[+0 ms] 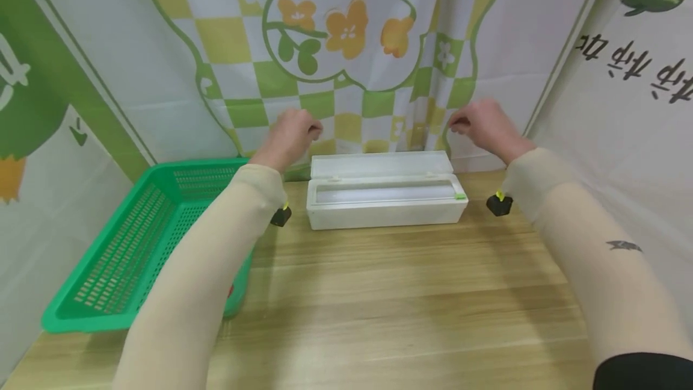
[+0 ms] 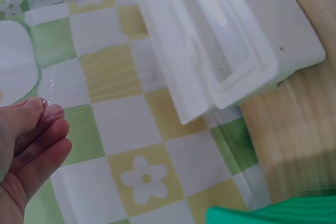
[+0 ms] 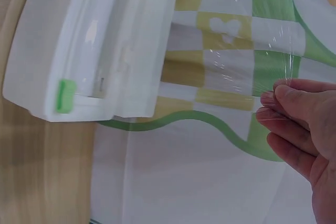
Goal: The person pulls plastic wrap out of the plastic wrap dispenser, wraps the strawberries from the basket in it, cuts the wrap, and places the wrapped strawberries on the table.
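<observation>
Cling film (image 3: 252,40) is stretched up from the white dispenser box (image 1: 381,197) on the surface; left hand (image 1: 289,134) and right hand (image 1: 484,125) each pinch a corner. Next likely needs an even, taut pull.

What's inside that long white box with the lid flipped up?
Inside the white box lies a pale roll running its full length. Clear film is pinched by the left hand and right hand. The roll's underside is hidden.

Both arms reach forward, left hand (image 1: 289,134) and right hand (image 1: 483,125) raised, fingers (image 3: 286,106) apparently pinched together.
</observation>
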Demonstrator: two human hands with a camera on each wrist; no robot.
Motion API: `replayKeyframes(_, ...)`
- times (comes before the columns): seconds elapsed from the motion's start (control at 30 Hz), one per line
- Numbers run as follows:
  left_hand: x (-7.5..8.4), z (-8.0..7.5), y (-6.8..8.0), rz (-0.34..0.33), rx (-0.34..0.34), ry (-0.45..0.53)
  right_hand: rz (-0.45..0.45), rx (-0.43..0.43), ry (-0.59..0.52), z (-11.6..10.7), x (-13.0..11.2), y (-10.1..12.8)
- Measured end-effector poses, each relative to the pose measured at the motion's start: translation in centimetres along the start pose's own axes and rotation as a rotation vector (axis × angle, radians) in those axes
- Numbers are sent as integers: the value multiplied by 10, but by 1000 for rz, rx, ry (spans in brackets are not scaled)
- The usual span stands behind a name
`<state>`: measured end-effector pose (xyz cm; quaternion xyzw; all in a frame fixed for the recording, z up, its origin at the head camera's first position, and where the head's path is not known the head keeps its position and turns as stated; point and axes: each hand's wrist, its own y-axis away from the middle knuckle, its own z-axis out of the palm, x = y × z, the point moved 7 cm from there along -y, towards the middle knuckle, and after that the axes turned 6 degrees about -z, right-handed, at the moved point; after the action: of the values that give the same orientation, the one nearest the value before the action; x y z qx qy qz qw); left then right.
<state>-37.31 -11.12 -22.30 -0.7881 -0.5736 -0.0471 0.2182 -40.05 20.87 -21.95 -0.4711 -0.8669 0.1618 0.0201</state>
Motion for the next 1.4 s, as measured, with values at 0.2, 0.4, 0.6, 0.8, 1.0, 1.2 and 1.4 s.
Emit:
replayKeyframes(0.2, 3, -18, -2, -24, 31, -5, -18, 30, 6, -21, -5, -7)
replayKeyframes(0.4, 13, -35, -6, 12, 95, -53, -21, 50, 21, -39, -9, -13)
replayKeyframes(0.6, 22, -50, -9, 39, 154, -63, -23, 56, 32, -52, -10, -15)
replayKeyframes(0.8, 29, -67, -13, 24, 161, -40, 14, 85, 23, -68, -9, -19)
replayKeyframes(1.0, 36, -86, -16, 14, 179, -18, 45, 108, 14, -86, -9, -21)
replayKeyframes(1.2, 44, -100, -16, 3, 236, -28, 85, 143, 0, -101, -10, -19)
replayKeyframes(1.4, 52, -115, -14, 7, 295, -3, 110, 185, 5, -114, -10, -19)
